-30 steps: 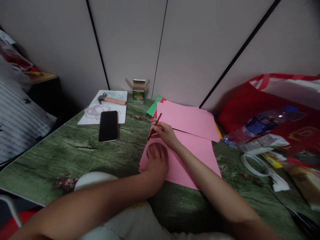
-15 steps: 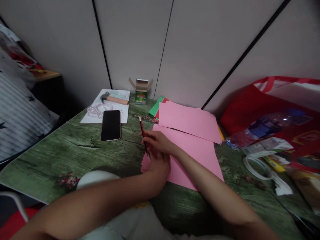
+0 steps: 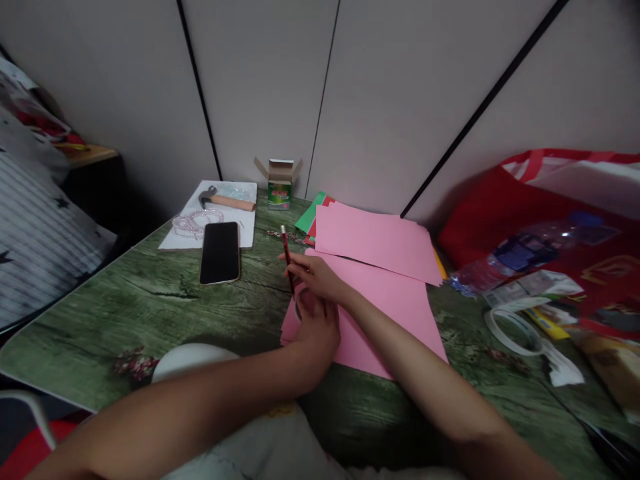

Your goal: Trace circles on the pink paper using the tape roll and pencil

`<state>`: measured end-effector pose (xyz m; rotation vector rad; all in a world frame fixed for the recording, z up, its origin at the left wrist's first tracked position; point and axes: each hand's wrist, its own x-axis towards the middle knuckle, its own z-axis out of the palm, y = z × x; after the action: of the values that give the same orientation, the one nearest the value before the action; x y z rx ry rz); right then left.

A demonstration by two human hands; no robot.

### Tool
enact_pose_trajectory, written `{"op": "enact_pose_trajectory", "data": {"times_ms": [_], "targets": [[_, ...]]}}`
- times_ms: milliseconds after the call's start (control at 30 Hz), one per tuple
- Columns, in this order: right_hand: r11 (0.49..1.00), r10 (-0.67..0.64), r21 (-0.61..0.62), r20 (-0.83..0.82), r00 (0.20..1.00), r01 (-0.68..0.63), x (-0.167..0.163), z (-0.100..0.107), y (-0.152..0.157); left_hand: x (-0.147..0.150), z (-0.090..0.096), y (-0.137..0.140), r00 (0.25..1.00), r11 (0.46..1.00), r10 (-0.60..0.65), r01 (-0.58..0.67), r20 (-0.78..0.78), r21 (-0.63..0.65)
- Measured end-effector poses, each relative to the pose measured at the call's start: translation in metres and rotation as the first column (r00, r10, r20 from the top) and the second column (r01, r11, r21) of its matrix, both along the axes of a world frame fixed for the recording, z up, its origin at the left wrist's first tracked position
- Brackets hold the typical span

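Note:
My right hand (image 3: pixel 316 275) is closed around a red-and-black pencil (image 3: pixel 287 251). The pencil stands nearly upright, its metal end up and its lower end at the left side of the pink paper (image 3: pixel 385 313). My left hand (image 3: pixel 317 327) lies below and partly under my right one, pressed down on the paper. Its fingers are curled on a round-edged thing (image 3: pixel 299 308), mostly covered by both hands, so its kind is not clear. A second stack of pink sheets (image 3: pixel 375 239) overlaps the far edge of the paper.
Left on the green table (image 3: pixel 165 300) are a phone (image 3: pixel 221 252), a hammer (image 3: pixel 230 202) and a beaded string (image 3: pixel 197 221) on white paper. An opened small box (image 3: pixel 279 193) stands by the wall. A plastic bottle (image 3: pixel 520 257), a tape roll (image 3: pixel 513 331) and a red bag (image 3: pixel 480 200) crowd the right.
My right hand has shifted slightly up, and the pencil is now more upright. My left hand keeps its place on the paper. The view has turned very slightly.

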<state>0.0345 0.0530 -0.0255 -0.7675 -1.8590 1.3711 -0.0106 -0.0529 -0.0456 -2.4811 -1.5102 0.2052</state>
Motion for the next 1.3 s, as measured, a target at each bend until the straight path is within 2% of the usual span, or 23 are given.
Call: {"op": "enact_pose_trajectory", "data": {"times_ms": [167, 400, 633, 800, 900, 1033, 1133, 1300], "targets": [[0.98, -0.189, -0.073, -0.078, 0.979, 0.184, 0.009, -0.006, 0.013, 0.001, 0.001, 0.0, 0.999, 0.999, 0.031, -0.032, 0.039, 0.029], [0.907, -0.406, -0.188, -0.155, 0.901, 0.377, 0.038, -0.016, 0.018, -0.001, 0.003, 0.0, 0.994, 0.999, 0.04, -0.044, 0.101, 0.032], [0.845, -0.515, -0.24, -0.123, 0.848, 0.479, 0.071, -0.015, 0.004, -0.003, 0.005, 0.002, 1.0, 0.996, 0.008, -0.007, -0.015, 0.085], [0.762, -0.63, -0.326, -0.176, 0.757, 0.559, 0.087, -0.022, -0.005, -0.008, 0.007, 0.008, 0.998, 0.991, -0.052, 0.057, -0.043, 0.122], [0.73, -0.666, -0.385, -0.214, 0.715, 0.565, 0.095, -0.029, -0.011, -0.013, 0.017, 0.015, 0.994, 0.993, -0.104, 0.105, -0.015, 0.049], [0.709, -0.684, -0.423, -0.221, 0.695, 0.564, 0.105, -0.037, -0.021, -0.02, 0.04, 0.026, 0.988, 0.973, -0.144, 0.151, 0.049, -0.173], [0.708, -0.687, -0.395, -0.194, 0.701, 0.585, 0.109, -0.041, -0.026, -0.028, 0.052, 0.035, 0.976, 0.937, -0.201, 0.216, 0.085, -0.274], [0.733, -0.665, -0.319, -0.154, 0.731, 0.6, 0.108, -0.043, -0.031, -0.042, 0.062, 0.048, 0.977, 0.902, -0.173, 0.208, 0.125, -0.377]]}}
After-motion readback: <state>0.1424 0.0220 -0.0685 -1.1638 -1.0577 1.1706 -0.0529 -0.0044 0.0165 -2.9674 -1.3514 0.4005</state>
